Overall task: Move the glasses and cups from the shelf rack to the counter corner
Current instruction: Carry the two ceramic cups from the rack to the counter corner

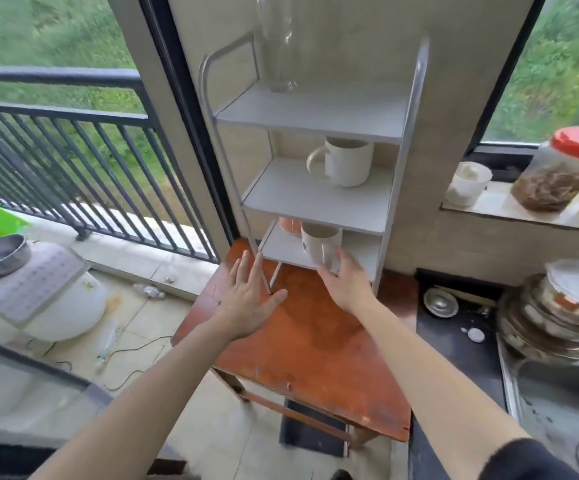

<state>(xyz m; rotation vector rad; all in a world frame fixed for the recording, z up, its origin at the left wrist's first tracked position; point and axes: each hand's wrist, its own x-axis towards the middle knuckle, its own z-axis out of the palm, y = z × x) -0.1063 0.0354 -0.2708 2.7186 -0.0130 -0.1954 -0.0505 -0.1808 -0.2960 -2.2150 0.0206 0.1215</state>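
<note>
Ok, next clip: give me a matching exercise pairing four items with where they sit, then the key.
Things:
1. clear glass
2. cream mug
3. printed mug
4. red-lidded jar

Places:
A. window ledge
B. bottom shelf, at the right hand
C. top shelf
D. middle shelf

Pairs: 1-C, 2-D, 3-B, 4-A

Orange cup (290, 225) mostly hidden behind the shelf (316, 199).
</note>
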